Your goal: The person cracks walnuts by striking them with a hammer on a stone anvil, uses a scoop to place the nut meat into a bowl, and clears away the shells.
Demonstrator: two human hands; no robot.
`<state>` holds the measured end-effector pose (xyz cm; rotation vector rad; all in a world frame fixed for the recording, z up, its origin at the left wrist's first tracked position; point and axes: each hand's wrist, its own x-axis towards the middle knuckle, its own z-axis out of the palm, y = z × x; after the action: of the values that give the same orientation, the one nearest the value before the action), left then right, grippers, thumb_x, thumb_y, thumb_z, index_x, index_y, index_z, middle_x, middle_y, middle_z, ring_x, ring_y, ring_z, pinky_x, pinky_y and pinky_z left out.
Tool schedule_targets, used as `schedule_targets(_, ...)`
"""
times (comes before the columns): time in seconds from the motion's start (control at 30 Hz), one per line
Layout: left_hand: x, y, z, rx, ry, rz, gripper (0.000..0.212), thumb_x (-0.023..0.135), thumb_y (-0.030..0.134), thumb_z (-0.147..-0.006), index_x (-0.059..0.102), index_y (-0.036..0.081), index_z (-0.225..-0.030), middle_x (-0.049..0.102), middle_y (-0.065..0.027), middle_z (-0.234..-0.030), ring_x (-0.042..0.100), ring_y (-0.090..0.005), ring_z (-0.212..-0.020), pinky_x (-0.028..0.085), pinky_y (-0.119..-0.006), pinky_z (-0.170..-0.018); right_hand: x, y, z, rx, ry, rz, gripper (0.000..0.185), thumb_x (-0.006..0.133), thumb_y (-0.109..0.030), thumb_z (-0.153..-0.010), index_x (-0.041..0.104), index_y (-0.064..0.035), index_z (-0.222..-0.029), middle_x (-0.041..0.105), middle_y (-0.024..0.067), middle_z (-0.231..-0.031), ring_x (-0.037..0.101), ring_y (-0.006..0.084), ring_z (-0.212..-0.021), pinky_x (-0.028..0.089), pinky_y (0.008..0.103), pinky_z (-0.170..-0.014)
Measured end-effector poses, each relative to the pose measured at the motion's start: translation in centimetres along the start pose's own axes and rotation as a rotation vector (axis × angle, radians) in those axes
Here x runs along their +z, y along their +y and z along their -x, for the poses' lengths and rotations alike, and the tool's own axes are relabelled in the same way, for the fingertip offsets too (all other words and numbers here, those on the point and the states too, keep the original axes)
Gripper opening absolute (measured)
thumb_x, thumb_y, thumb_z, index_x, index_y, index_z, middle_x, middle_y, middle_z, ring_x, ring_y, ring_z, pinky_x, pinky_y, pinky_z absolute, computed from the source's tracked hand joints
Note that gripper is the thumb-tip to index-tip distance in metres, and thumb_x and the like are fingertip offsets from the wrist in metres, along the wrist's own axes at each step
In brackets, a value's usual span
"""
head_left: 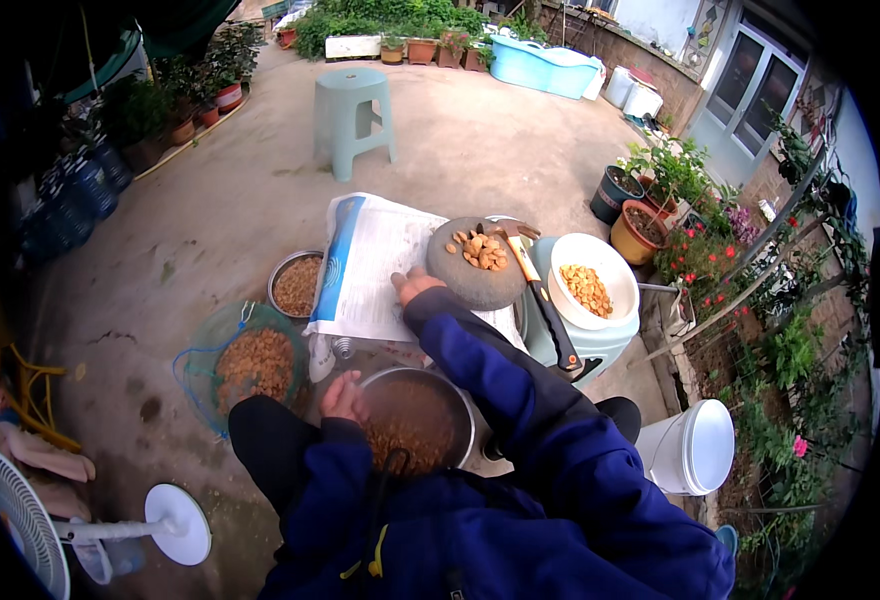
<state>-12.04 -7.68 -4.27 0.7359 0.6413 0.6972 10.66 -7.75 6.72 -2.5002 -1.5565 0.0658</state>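
My right hand [413, 283] lies over the white woven sack [372, 262], just left of a round grey stone [477, 281]; its fingers are partly spread, and whether it holds anything is unclear. Brown nuts or pits in shells [485, 251] rest on the stone. A claw hammer [545, 307] leans across the stone's right side, head at the top. My left hand [344, 399], fingers curled, is at the left rim of a metal basin [466, 409] of broken shells; its palm is hard to see. A white bowl [623, 262] of yellowish kernels [586, 289] stands at the right.
A green mesh bag [207, 330] of brown pieces and a small metal bowl [275, 277] stand on the left. The white bowl rests on a pale green stool [597, 349]. A white bucket [665, 450] is at lower right. Another stool [353, 112] stands ahead. Someone's hand shows at far left.
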Motion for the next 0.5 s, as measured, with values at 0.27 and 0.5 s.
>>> schedule_targets(0.27, -1.1, 0.6, 0.1, -0.124, 0.112, -0.058, 0.017, 0.054, 0.021, -0.084, 0.056, 0.012, -0.098, 0.039, 0.0044, -0.057, 0.027, -0.0053, -0.039, 0.024, -0.020, -0.035, 2.4, 1.7, -2.9, -0.109, -0.046, 0.184, 0.022, 0.040, -0.010, -0.079, 0.057, -0.0057, -0.093, 0.055, 0.0197, -0.092, 0.058, 0.0338, -0.084, 0.047, 0.0417, -0.070)
schedule_targets(0.5, -2.1, -0.1, 0.0, -0.137, 0.005, -0.030, 0.015, 0.043, 0.019, -0.090, 0.053, 0.011, -0.098, 0.041, 0.0044, -0.058, 0.029, -0.0037, -0.036, 0.027, -0.021, -0.033, 0.3, 1.9, 0.1, -0.208, 0.392, 0.283, 0.020, 0.054, -0.016, -0.071, 0.054, -0.0108, -0.090, 0.054, 0.0125, -0.084, 0.057, 0.0309, -0.061, 0.044, 0.0425, -0.049)
